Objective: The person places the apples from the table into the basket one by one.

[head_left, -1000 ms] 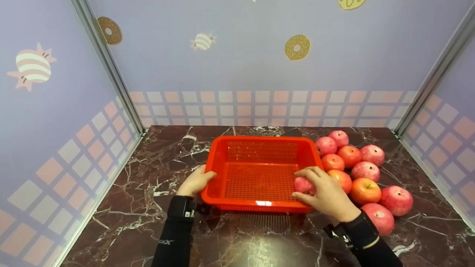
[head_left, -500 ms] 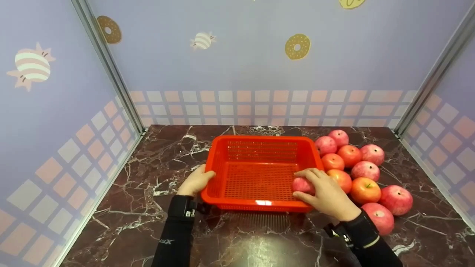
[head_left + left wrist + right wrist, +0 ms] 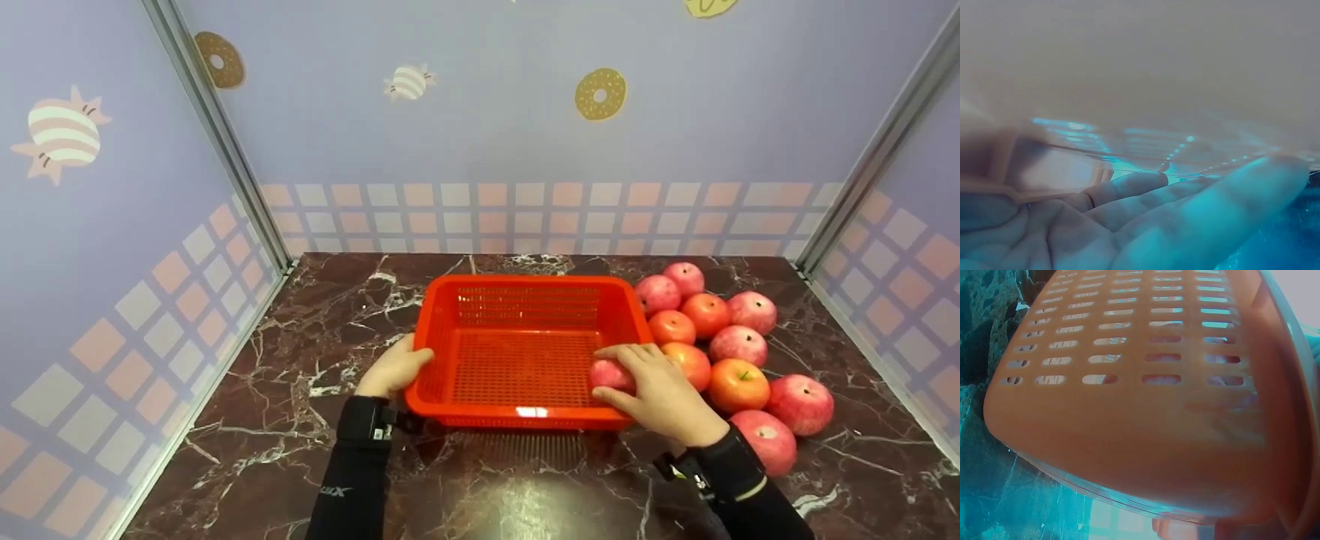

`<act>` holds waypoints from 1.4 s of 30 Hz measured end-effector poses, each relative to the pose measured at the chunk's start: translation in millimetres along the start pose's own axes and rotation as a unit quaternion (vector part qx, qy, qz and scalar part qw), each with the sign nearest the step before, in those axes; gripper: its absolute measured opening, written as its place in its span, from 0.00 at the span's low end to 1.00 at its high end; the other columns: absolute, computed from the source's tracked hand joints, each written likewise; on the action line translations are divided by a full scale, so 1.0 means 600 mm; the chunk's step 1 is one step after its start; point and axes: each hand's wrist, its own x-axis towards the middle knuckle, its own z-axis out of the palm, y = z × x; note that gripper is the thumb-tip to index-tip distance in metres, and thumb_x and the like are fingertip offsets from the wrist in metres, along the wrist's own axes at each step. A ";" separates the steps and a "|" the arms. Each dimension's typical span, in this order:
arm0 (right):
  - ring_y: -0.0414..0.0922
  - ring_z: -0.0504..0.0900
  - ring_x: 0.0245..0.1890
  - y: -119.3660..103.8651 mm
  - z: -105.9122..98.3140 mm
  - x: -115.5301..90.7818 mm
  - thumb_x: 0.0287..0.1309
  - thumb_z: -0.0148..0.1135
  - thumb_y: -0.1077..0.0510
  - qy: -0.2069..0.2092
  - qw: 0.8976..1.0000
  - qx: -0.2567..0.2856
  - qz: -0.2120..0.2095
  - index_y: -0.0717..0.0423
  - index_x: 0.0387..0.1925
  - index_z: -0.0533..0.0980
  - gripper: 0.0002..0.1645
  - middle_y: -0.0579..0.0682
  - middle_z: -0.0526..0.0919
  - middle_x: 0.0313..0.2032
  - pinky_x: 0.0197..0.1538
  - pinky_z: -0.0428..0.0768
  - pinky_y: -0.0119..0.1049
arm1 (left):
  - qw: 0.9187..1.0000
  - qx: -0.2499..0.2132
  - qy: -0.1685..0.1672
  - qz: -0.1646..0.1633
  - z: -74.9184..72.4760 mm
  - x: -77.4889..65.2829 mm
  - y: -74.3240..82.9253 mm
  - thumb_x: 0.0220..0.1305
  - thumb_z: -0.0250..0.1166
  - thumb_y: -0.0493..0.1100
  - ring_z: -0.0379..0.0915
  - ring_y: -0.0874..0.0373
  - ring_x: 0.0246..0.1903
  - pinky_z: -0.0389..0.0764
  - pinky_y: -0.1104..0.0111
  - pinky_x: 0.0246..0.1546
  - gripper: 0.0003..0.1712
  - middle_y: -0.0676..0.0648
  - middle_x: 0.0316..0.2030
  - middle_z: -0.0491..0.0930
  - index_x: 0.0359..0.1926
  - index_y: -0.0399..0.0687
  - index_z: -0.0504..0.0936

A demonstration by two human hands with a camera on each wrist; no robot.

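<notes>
A red slotted plastic basket [image 3: 525, 412] stands in the middle of the dark marble tabletop. My left hand [image 3: 394, 369] holds its left side, thumb on the rim and fingers outside below it. In the left wrist view, those fingers [image 3: 1202, 219] lie along the basket's outer wall. Inside the near right corner is a pinkish-red apple [image 3: 607, 375], gripped by my right hand [image 3: 660, 390], which reaches over the right rim. Part of this apple is covered by that hand. The basket wall [image 3: 1129, 422] fills most of the right wrist view; no part of the hand is recognisable there.
Several red and orange-red apples [image 3: 739, 386] are grouped on the tabletop [image 3: 300, 450] to the basket's right, some close to its wall. Patterned panels [image 3: 487, 150] enclose the back and both sides.
The apple and right hand shift very slightly left early on, then stay almost still. My left hand keeps its place on the basket.
</notes>
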 end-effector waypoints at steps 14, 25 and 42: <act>0.56 0.76 0.60 -0.002 0.003 0.001 0.63 0.70 0.48 -0.020 1.000 -0.004 0.016 0.48 0.45 0.84 0.13 0.49 0.88 0.48 0.65 0.74 0.60 | 1.000 -0.013 -0.012 0.012 -0.004 -0.004 0.001 0.68 0.52 0.37 0.84 0.38 0.49 0.88 0.57 0.45 0.28 0.27 0.57 0.78 0.67 0.30 0.67; 0.55 0.77 0.60 -0.001 0.003 -0.001 0.63 0.70 0.49 -0.015 1.000 0.003 0.016 0.46 0.45 0.85 0.11 0.47 0.88 0.48 0.64 0.75 0.60 | 1.000 0.002 -0.005 0.012 -0.003 -0.004 0.000 0.67 0.52 0.37 0.85 0.42 0.46 0.88 0.59 0.43 0.28 0.29 0.56 0.80 0.67 0.31 0.69; 0.56 0.78 0.61 0.001 -0.002 0.002 0.65 0.68 0.50 -0.005 1.000 0.018 0.011 0.49 0.46 0.84 0.11 0.48 0.88 0.47 0.65 0.76 0.60 | 1.000 -0.005 -0.014 0.019 -0.004 0.001 -0.004 0.67 0.51 0.37 0.84 0.42 0.48 0.87 0.57 0.46 0.28 0.28 0.57 0.79 0.66 0.29 0.68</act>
